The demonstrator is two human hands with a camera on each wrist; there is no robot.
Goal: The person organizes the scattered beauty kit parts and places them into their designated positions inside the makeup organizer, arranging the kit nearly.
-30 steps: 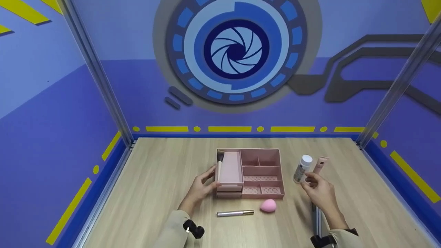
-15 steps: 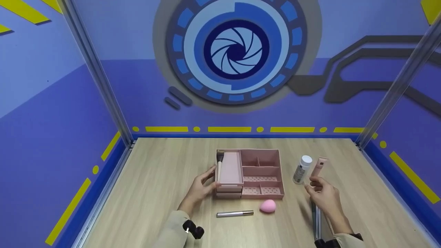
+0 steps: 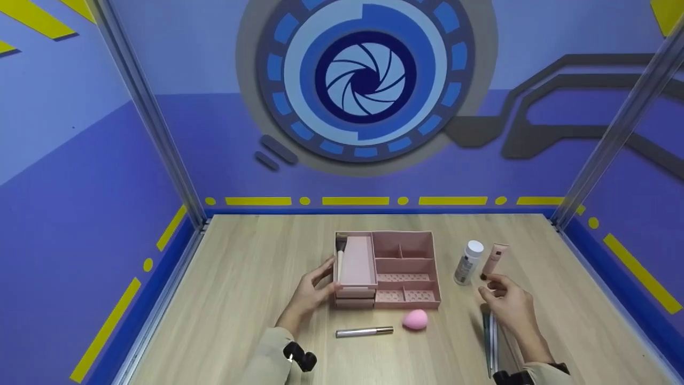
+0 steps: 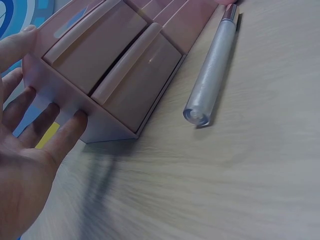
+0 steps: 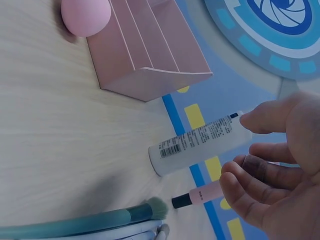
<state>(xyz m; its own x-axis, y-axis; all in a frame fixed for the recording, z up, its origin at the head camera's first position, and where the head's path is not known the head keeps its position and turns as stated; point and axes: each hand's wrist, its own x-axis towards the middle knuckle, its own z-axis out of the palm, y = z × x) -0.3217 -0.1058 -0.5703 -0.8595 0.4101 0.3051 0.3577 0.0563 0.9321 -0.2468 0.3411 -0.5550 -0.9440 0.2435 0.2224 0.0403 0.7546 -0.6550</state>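
Pink organizer (image 3: 359,262): lower middle of the head view, on the worktop (image 3: 256,256); a makeup brush (image 3: 340,262) lies in its left-hand tray.
Left hand (image 3: 309,294): fingers spread, tips against the organizer's left side, thumb by its front corner, probably steadying it.
Bottle (image 3: 468,264) and tube (image 3: 496,259): upright, right of the organizer, seemingly spaced for easy picking.
Right hand (image 3: 510,307): lower right of the frame, thumb apart from loosely bent fingers, pinching nothing, near the tube and above loose brushes (image 3: 490,342).
Forearms: both reach up from the bottom edge.
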